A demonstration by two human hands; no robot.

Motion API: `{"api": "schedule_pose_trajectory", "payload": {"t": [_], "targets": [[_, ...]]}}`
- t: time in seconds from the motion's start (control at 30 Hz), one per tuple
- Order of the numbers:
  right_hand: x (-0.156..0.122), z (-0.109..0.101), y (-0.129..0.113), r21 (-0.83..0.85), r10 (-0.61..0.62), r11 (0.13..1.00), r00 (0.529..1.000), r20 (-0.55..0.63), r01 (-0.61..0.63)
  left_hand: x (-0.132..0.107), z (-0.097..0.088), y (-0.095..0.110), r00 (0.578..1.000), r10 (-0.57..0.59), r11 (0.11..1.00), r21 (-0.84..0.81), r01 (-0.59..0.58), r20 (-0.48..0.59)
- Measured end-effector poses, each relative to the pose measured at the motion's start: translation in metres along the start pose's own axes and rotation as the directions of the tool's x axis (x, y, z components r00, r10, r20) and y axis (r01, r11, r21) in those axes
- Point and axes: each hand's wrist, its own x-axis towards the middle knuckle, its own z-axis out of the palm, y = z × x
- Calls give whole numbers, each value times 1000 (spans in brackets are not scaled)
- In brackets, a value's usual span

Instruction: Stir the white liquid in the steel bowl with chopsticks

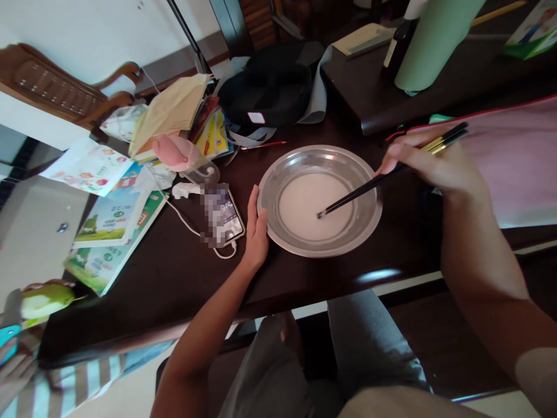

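Note:
A round, shallow metal basin (369, 232) holds a milky white liquid (304, 203). My left hand (256, 235) grips the basin's left rim, thumb on the edge and fingers along the outer side. Above the right rim, my right hand (429, 159) is closed round a pair of black chopsticks (363, 188) with gold bands near their upper ends. The chopsticks slant down to the left, and their tips dip into the liquid near the middle.
Left of the basin lie a phone (230, 215) with a cable, a pink-topped bottle (178, 154) and booklets (113, 220). Behind are a black bag (270, 87) and a green cylinder (435, 49). A pink cloth-like item (517, 162) lies right. Another person's hand (17, 371) shows at lower left.

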Motion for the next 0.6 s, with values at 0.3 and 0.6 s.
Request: {"api": "schedule_pose_trajectory", "payload": {"t": [0.3,0.6], "targets": [[2,-1,1,-9,-26,1000,986,-163,25,0,0,0,1000,-12,1000,-11,12,0],[1,7,-7,-14,-14,1000,998,56,15,0,2,-2,1000,4,1000,-3,-4,23]]}}
